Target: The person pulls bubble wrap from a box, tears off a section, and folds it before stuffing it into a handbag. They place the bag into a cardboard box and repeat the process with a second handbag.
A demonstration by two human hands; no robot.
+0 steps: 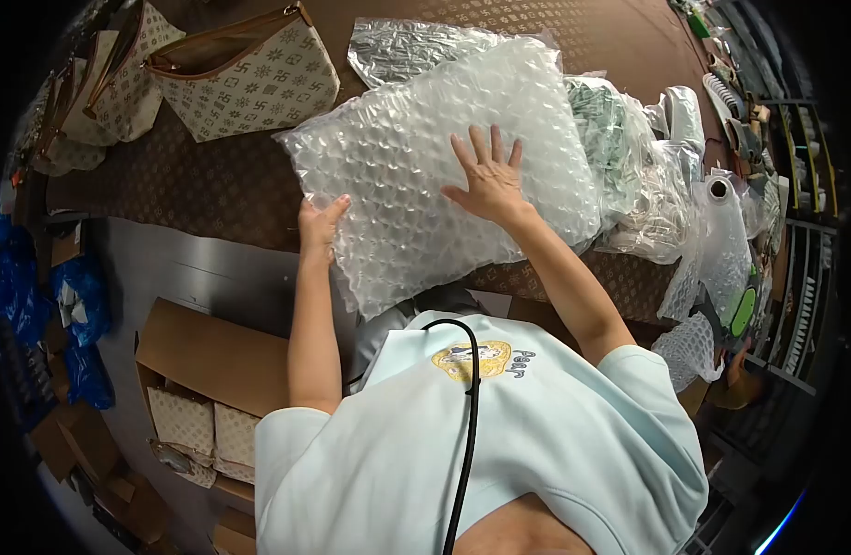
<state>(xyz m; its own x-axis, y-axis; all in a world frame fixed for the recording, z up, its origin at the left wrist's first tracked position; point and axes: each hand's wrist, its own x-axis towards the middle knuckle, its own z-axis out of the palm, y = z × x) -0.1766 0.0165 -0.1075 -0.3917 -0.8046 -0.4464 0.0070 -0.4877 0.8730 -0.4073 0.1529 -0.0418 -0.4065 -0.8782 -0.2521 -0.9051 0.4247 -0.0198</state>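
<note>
A large sheet of bubble wrap (pixel 416 213), apparently layered, lies across the brown patterned table (pixel 194 190) in front of me. My left hand (pixel 322 225) grips its left edge, thumb on top and the other fingers hidden beneath. On the upper right part of the wrap, my right hand (pixel 490 178) rests flat with its fingers spread. Behind the wrap lies a silvery plastic sheet (pixel 397 51). To the left, a cream patterned bag (pixel 259 88) with brown trim stands with its top gaping.
More patterned bags (pixel 134 79) stand at the far left. Clear plastic packets (pixel 643 176) pile up on the right, beside a bubble wrap roll (pixel 724 231). An open cardboard box (pixel 208 347) holding cream bags sits on the floor at lower left, with blue plastic bags (pixel 87 305) beyond it.
</note>
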